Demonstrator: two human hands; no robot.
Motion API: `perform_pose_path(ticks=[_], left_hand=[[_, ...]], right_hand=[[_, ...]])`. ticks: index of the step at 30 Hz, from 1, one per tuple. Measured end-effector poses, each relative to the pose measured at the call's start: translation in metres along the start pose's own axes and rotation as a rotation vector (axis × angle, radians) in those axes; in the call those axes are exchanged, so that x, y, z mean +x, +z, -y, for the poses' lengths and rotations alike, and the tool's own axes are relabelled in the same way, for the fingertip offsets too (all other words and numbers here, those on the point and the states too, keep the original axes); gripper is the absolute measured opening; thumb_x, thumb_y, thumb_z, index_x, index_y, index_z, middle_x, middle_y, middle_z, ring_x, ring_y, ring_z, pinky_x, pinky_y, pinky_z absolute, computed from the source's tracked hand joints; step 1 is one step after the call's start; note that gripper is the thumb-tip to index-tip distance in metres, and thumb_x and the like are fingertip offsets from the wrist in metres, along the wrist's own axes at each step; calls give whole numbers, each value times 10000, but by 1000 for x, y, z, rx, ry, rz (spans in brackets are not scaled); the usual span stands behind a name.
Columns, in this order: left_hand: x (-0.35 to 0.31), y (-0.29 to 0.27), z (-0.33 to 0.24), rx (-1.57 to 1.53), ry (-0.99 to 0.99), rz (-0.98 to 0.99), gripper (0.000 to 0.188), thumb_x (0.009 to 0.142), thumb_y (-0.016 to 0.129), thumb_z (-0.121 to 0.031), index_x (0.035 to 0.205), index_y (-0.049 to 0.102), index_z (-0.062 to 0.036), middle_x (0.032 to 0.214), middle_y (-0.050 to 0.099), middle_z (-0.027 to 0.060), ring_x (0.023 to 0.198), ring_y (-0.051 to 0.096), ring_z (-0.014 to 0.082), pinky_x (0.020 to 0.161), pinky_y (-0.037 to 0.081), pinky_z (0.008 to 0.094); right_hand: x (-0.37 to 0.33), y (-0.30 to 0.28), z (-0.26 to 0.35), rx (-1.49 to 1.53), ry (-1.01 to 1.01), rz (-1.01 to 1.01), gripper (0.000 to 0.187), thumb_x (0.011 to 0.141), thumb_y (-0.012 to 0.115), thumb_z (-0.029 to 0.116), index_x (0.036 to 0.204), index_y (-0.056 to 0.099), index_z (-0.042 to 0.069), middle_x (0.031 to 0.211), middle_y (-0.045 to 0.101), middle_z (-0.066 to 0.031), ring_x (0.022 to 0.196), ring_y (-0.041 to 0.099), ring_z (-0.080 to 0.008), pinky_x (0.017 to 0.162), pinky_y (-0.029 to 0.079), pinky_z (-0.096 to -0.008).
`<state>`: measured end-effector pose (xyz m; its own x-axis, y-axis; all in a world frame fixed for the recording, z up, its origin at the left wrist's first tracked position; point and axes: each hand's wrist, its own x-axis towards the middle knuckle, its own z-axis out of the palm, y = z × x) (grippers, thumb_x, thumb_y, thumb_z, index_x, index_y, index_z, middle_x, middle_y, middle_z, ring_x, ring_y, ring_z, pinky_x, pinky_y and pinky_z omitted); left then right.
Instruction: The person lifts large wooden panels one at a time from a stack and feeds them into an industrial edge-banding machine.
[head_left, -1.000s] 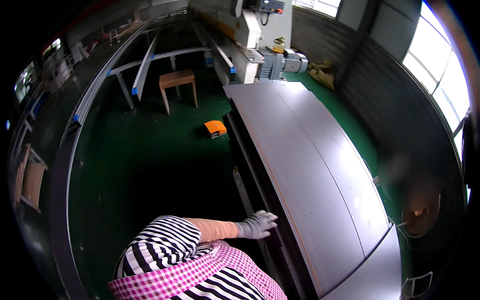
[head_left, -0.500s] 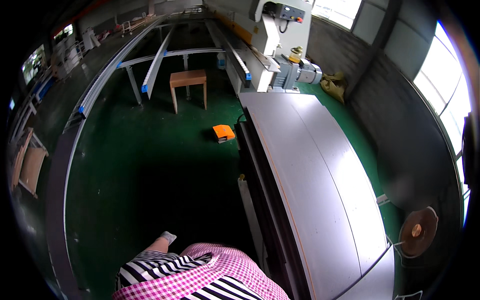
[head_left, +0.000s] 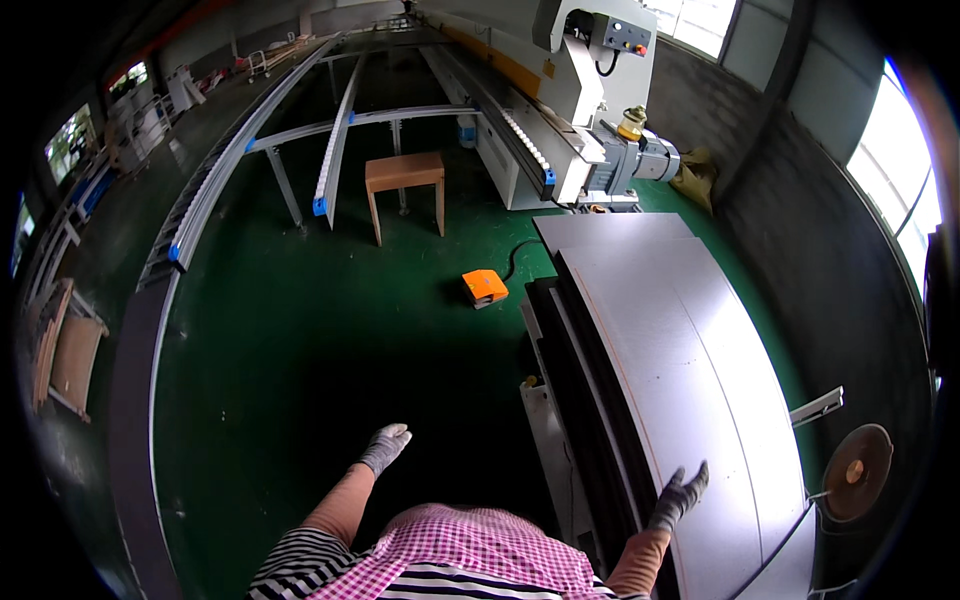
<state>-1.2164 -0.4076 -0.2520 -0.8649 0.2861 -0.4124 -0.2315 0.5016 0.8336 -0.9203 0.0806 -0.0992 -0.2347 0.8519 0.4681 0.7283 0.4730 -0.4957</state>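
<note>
My left hand point(head_left: 386, 449), in a grey glove, is held over the green floor to the left of my body. Its fingers are curled together, and no object shows in them. My right hand point(head_left: 680, 497), also gloved, is over the near part of a stack of large grey panels point(head_left: 690, 340), thumb and fingers spread. Whether it touches the top panel I cannot tell. A thin orange line runs along the left side of the top panel, and a dark line crosses its length. At the far end another panel sticks out beneath it.
An orange foot pedal point(head_left: 485, 288) with a black cable lies on the floor ahead. Beyond it stand a small brown table point(head_left: 404, 172) and long metal rails point(head_left: 335, 150) with blue ends. A large machine point(head_left: 580, 85) stands far right. A brown disc point(head_left: 858, 472) is right of the panels.
My right hand has come into view over the panels. My left hand has moved forward and right, showing more forearm. The whole view has shifted, with the panels now further right.
</note>
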Motion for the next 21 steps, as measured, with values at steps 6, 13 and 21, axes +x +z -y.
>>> perform_pose_path(ticks=[6,13,21], left_hand=[[28,-7,-65,-226,-151,85,312,884,561,-199,1152,557,-39,996,641,72,683,591,120,657,504,267],[82,-21,-131,-176,-36,276,264,902,527,-209,1102,599,-54,686,615,44,483,476,82,478,428,231],[198,-94,-200,-84,110,-88,214,867,585,-213,1020,656,-81,716,623,0,462,477,82,473,438,240]], right_hand=[[0,75,85,135,-156,94,326,788,583,73,1106,560,9,1113,563,-201,1068,525,-351,970,385,-407],[44,150,193,196,-194,41,246,838,561,70,1077,568,15,1090,575,-199,1038,540,-343,927,412,-395],[87,289,306,611,-130,99,156,864,539,49,1005,598,16,950,604,-110,915,580,-215,861,449,-320]])
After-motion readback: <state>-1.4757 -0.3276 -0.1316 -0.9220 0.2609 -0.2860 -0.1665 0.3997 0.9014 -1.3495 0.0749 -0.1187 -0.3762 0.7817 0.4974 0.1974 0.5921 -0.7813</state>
